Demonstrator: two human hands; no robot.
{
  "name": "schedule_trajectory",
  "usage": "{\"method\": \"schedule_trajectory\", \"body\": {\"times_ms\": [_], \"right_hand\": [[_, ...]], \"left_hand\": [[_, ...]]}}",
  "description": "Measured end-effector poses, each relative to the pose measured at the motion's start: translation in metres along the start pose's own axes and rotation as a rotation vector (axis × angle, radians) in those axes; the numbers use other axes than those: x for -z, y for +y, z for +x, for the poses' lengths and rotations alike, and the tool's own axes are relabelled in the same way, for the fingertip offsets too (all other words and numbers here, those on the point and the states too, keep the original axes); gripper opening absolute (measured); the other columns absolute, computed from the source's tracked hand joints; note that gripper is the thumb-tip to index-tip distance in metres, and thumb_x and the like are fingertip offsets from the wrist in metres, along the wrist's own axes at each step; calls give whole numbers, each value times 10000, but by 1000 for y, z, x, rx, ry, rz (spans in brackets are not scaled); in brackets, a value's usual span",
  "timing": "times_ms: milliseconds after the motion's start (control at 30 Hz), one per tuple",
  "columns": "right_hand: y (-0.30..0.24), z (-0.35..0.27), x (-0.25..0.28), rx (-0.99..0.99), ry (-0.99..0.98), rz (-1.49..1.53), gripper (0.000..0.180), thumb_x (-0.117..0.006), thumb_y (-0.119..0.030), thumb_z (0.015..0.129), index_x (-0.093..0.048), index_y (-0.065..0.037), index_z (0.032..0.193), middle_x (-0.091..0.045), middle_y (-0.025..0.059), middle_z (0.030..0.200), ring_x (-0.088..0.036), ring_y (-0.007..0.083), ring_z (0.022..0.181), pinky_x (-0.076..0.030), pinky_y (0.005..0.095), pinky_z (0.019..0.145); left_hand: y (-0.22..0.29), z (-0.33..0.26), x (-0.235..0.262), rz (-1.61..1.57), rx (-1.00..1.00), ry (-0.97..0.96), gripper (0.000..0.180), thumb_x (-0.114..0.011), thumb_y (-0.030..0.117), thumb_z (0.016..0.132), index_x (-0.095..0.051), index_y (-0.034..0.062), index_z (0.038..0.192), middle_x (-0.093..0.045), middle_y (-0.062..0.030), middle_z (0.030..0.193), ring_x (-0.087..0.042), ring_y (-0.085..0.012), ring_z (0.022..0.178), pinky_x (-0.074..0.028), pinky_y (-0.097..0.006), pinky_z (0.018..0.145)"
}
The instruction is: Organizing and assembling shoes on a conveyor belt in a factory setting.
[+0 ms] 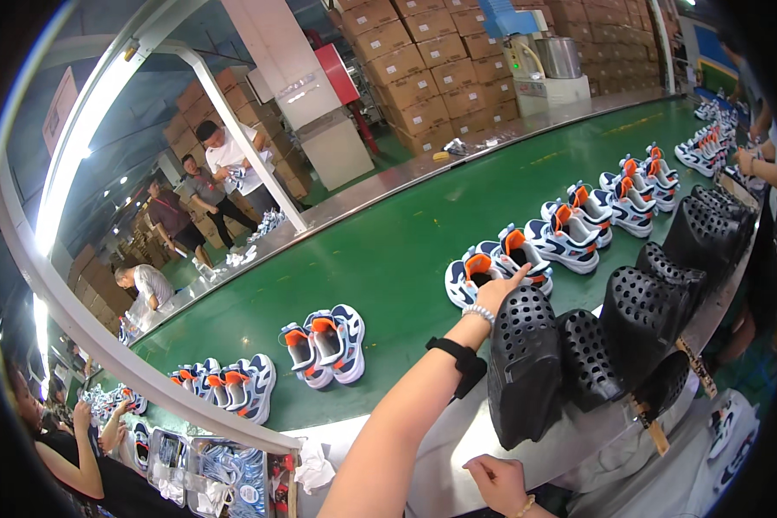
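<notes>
My left hand reaches over the green belt to a pair of white, navy and orange sneakers. Its index finger is stretched out above the heel openings; the other fingers are mostly hidden. Whether it touches the sneakers, I cannot tell. A beaded bracelet and a black wristband are on that arm. Low in the picture, my right hand has curled fingers and nothing visible in it. Black, perforated, clog-like shapes stand upright between my hands, along the belt's near edge.
More sneaker pairs line the green belt to the right, with another pair at left. A curved white frame rises at left. A tray of bundled laces sits lower left. People stand across and beside the belt; cartons are stacked behind.
</notes>
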State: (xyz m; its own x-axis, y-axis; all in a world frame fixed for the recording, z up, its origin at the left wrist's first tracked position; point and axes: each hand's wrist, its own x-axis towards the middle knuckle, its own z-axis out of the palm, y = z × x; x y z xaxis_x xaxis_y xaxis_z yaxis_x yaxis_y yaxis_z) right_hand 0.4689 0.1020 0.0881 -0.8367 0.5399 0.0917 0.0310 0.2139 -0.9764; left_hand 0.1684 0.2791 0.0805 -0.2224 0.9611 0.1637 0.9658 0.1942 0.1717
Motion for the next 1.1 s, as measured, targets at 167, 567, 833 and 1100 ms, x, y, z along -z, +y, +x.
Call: {"method": "schedule_trajectory", "body": {"times_ms": [167,567,833,1100], "right_hand": [[5,3,1,25,18,-35,151,-568,-123,898,-659,-3,903,-633,192,762,-645,310,658,-474,343,584],[19,-2,-3,101,95,-35,114,-625,-113,860,-695,-33,819,-543,96,522,-518,152,428,-382,281,446],[18,-5,-10,130,110,-88,125,-622,-127,858,-685,-34,804,-535,100,516,-522,163,429,-381,286,451],[19,-5,-18,99,115,-85,133,-627,-127,856,-682,-15,806,-560,114,544,-527,143,440,-388,275,460]], "left_hand": [[8,9,0,-107,45,0,396,-488,353,874,-494,209,1242,-660,-222,839,-668,-383,775,-519,-491,651],[20,-103,68,-104,311,-136,310,-655,363,776,-598,150,994,-677,-181,854,-660,-356,830,-516,-445,742],[-3,-151,79,-164,284,142,207,-565,134,803,-649,7,943,-657,-175,749,-659,-330,727,-527,-407,719],[-39,-117,46,252,351,-471,289,-496,122,836,-671,-5,1027,-652,-223,1084,-651,-351,973,-525,-406,820]]}}
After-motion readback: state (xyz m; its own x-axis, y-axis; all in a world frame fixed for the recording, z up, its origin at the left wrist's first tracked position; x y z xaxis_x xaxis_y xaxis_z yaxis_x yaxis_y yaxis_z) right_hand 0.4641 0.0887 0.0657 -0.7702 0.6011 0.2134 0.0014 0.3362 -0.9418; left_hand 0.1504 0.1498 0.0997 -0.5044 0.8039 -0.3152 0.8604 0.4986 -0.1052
